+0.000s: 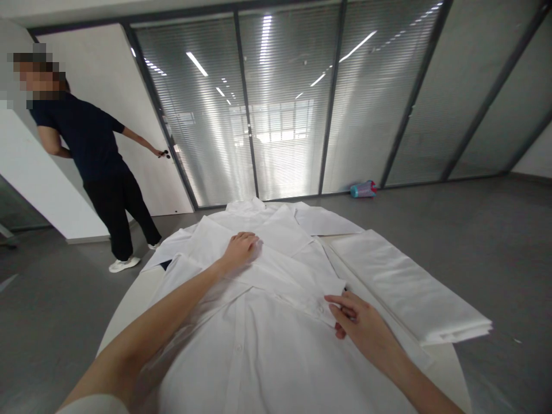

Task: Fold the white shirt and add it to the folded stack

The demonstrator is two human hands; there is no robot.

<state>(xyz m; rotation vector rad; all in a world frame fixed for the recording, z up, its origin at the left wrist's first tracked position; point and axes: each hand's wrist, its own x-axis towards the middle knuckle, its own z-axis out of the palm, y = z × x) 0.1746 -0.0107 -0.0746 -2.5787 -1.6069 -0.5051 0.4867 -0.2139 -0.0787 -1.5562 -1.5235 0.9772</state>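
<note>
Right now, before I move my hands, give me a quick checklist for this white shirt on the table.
Left hand lying flat on the white shirt: ok.

Right hand holding the shirt's folded edge: ok, though how firm the hold is: cannot tell.

Shirt lying flat and smooth: not ok, layers overlap and crease near the far side.

Folded white cloth sitting neatly stacked, away from the right hand: ok.

Shirt resting on the round table: ok at the far side; nearest edge: cannot tell.

Person at the door standing off the table: ok.
</note>
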